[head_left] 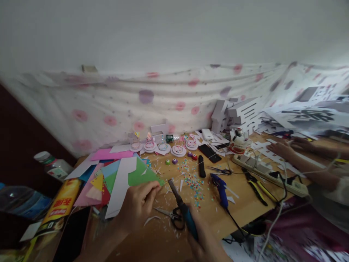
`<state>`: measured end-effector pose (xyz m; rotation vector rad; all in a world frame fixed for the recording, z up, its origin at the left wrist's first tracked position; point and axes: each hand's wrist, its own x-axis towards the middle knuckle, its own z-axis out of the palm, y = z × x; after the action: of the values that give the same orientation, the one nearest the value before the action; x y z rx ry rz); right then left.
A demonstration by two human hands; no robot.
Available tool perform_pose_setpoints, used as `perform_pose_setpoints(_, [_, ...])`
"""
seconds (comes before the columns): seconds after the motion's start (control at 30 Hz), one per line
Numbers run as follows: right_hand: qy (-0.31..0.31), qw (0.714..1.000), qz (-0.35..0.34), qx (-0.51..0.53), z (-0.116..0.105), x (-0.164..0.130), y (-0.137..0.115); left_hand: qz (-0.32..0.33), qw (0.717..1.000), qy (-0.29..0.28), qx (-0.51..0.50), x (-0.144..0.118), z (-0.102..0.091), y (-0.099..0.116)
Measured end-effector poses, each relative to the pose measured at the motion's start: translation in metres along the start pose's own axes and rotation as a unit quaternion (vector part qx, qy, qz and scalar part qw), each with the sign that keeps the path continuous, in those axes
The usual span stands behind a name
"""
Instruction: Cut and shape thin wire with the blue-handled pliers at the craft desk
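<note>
Right hand (203,242) is gripping a blue-handled tool (183,208), tip pointing up-left over the scissors (171,215). Left hand (139,203) is pinching sth tiny, fingers curled shut by green paper (143,174)—can't tell what.

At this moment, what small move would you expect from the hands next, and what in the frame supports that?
Probably the right hand brings the tip of the blue tool toward the left hand. The tool's tip already points at the left fingertips, which pinch something too small to identify above the table, so the gap seems ready to close.
</note>
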<state>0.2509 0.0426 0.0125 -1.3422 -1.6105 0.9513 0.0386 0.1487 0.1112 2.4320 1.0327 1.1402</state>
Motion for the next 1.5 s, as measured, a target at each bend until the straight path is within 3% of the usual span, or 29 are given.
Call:
perform_pose_setpoints(0.07, [-0.013, 0.998, -0.052, -0.022, -0.012, 0.004, -0.006, -0.099, 0.991, -0.047, -0.074, 0.005, -0.006, 0.007])
perform_pose_setpoints(0.17, [-0.011, 0.992, -0.106, -0.073, -0.026, 0.006, -0.011, -0.232, 0.940, -0.119, -0.219, 0.012, -0.013, 0.013])
perform_pose_setpoints(0.3, [0.006, 0.971, -0.190, -0.146, -0.035, 0.010, -0.008, -0.349, 0.836, -0.193, -0.376, 0.016, -0.017, 0.016])
perform_pose_setpoints(0.47, [0.036, 0.940, -0.266, -0.211, -0.043, 0.021, -0.003, -0.471, 0.644, -0.335, -0.502, 0.018, -0.020, 0.019])
perform_pose_setpoints(0.53, [0.033, 0.953, -0.233, -0.193, -0.043, 0.022, -0.004, -0.487, 0.613, -0.351, -0.513, 0.021, -0.020, 0.018])
perform_pose_setpoints(0.6, [0.017, 0.979, -0.160, -0.124, -0.039, 0.018, -0.007, -0.485, 0.629, -0.326, -0.513, 0.024, -0.019, 0.017])
perform_pose_setpoints(0.67, [-0.002, 0.997, -0.081, -0.017, -0.032, 0.010, -0.010, -0.474, 0.670, -0.284, -0.495, 0.026, -0.017, 0.016])
perform_pose_setpoints(0.83, [-0.035, 0.975, 0.083, 0.202, -0.013, -0.010, -0.016, -0.450, 0.758, -0.229, -0.413, 0.026, -0.012, 0.016])
perform_pose_setpoints(0.97, [-0.047, 0.958, 0.105, 0.263, -0.005, -0.010, -0.018, -0.425, 0.811, -0.202, -0.349, 0.025, -0.012, 0.018])
perform_pose_setpoints(1.2, [-0.025, 0.964, 0.152, 0.217, -0.009, -0.015, -0.017, -0.388, 0.855, -0.193, -0.285, 0.021, -0.014, 0.017])
perform_pose_setpoints(1.33, [-0.008, 0.969, 0.171, 0.180, -0.010, -0.019, -0.014, -0.374, 0.868, -0.193, -0.263, 0.023, -0.013, 0.019])
perform_pose_setpoints(1.5, [0.004, 0.975, 0.138, 0.172, -0.004, -0.019, -0.007, -0.371, 0.877, -0.188, -0.241, 0.023, -0.010, 0.021])
